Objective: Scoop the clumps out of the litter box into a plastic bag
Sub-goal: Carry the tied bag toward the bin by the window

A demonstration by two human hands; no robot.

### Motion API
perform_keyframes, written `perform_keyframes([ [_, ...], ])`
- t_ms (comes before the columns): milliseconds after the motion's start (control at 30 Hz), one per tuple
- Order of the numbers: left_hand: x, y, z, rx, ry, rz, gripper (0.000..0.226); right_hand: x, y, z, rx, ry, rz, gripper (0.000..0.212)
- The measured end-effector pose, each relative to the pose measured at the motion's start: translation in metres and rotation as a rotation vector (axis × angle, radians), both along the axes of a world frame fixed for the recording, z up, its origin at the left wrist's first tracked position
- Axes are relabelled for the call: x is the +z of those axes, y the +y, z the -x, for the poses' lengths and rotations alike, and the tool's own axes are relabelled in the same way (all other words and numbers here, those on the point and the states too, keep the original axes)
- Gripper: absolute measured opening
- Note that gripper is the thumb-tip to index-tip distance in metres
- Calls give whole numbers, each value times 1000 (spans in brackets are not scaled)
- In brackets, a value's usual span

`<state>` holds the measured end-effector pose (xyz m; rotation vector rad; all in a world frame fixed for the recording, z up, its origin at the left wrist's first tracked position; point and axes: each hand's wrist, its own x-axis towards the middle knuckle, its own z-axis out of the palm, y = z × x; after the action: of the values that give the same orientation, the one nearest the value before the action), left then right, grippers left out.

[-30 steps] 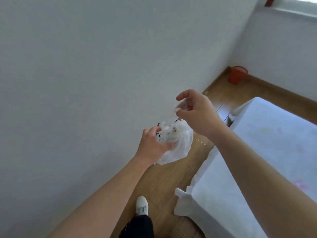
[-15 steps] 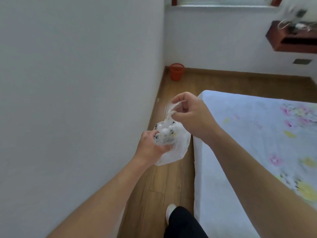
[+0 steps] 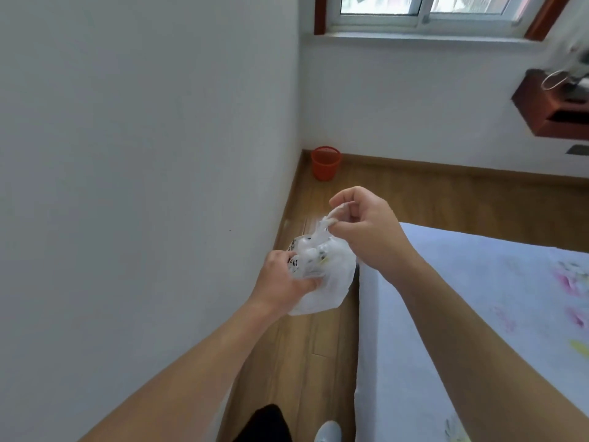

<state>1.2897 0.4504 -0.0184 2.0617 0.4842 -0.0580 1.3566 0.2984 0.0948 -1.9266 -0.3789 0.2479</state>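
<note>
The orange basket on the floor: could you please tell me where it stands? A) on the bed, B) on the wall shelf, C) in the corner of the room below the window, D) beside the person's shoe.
C: the orange basket stands on the wooden floor in the corner below the window.

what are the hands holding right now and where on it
Both hold the plastic bag. The left hand grips its bunched body from the side; the right hand pinches the twisted strip at its top.
</note>
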Motion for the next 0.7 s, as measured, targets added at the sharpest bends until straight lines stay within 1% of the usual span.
perform_keyframes([
  [233,-7,28,-173,-3,-18,27,57,-7,30,-169,1,-13,25,25],
  [433,-22,59,-337,-75,-2,12,61,-24,57,-322,-76,0,26,25],
  [600,-14,75,-463,-143,0,-18,46,-21,70,-438,-123,22,-8,25],
  [700,-17,81,-537,-158,21,-35,52,-22,73,-510,-135,44,-26,25],
])
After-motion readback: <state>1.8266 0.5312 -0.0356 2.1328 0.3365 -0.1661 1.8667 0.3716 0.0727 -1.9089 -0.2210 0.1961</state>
